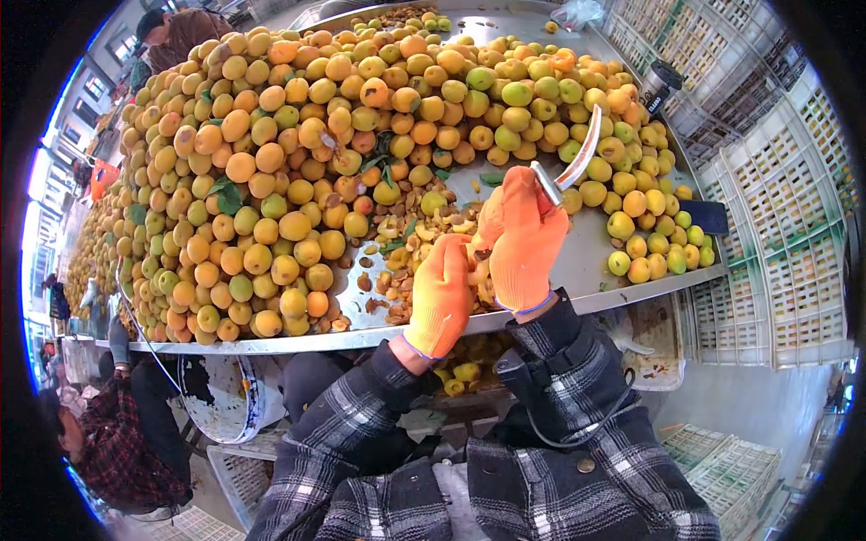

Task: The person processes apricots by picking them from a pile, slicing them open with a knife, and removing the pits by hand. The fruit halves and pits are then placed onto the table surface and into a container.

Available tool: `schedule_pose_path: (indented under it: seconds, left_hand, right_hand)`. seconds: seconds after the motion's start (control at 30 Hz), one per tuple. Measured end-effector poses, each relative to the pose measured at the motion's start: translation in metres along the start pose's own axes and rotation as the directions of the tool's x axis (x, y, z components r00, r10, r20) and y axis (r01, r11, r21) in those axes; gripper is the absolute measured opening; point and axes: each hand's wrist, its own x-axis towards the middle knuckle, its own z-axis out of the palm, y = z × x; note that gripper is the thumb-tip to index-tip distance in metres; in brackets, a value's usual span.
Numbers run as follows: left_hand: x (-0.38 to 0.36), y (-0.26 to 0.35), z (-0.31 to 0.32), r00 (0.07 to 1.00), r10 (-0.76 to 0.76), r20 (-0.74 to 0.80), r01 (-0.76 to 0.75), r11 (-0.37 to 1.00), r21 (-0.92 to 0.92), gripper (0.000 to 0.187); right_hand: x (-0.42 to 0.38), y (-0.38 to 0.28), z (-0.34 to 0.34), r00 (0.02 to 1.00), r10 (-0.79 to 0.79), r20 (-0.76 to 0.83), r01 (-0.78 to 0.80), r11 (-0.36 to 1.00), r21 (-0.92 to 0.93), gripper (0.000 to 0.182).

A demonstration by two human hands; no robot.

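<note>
My right hand (523,242), in an orange knit glove, is closed around a curved knife (583,155). The blade points up and to the right, away from the fruit pieces. My left hand (442,296), gloved the same way, is closed just beside the right one, with the fingertips of both nearly meeting. Whatever the left fingers hold is hidden by the gloves. Beneath and beyond the hands lies a heap of cut apricot pieces and pits (397,261) on the metal table (595,252). Whole apricots (271,158) are piled high to the left and behind.
Stacked white plastic crates (776,225) stand along the right side. A dark cylindrical container (661,83) is at the table's right edge. Below the table are a white bucket (221,401) and fruit pieces (462,371). Another person (126,442) sits at the left; one more (185,38) is behind the pile.
</note>
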Motion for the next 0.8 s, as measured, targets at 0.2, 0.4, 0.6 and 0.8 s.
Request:
schedule_pose_path:
  seconds: [0.2, 0.4, 0.6, 0.8]
  left_hand:
    - [-0.001, 0.022, -0.001, 0.975, -0.215, -0.053, 0.21, 0.975, -0.077, 0.031]
    - [-0.002, 0.026, -0.002, 0.97, -0.237, -0.049, 0.237, 0.971, -0.016, 0.03]
    - [-0.004, 0.011, -0.001, 0.999, -0.021, -0.05, 0.022, 0.999, 0.027, 0.026]
    - [-0.009, -0.003, 0.004, 0.989, -0.05, -0.14, 0.017, 0.974, -0.227, 0.04]
  right_hand:
    - [0.013, 0.01, -0.003, 0.993, 0.12, 0.023, -0.122, 0.977, 0.173, 0.028]
    - [0.018, 0.012, -0.006, 0.925, 0.38, 0.006, -0.364, 0.88, 0.304, 0.045]
    - [0.024, 0.026, -0.014, 0.81, 0.587, -0.015, -0.516, 0.724, 0.458, 0.049]
    - [0.025, 0.038, -0.015, 0.746, 0.664, 0.046, -0.578, 0.612, 0.54, 0.048]
